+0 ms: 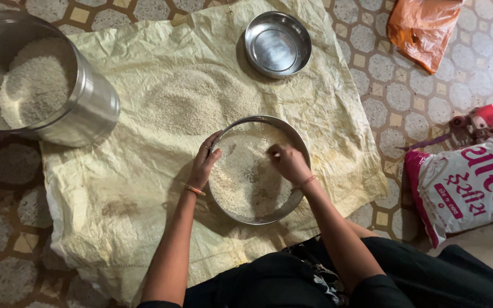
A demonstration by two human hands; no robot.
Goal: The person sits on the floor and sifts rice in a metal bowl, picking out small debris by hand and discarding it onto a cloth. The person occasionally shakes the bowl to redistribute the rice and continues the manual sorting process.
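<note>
The can at far left was cut off by the frame edge, and the sack at right too. The sieve lay on a yellow sheet over the tiled floor. The left hand gripped its left rim with curled fingers. The right hand was inside, fingers pinched together over the grain; what they held was not clear. A bowl stood farther away.

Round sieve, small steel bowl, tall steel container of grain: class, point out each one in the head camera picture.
Round sieve (246,194): head view, on the grain-covered mesh inside its rim.
Small steel bowl (277,43): head view, on its shiny inner base.
Tall steel container (89,108): head view, on its outer side wall.
</note>
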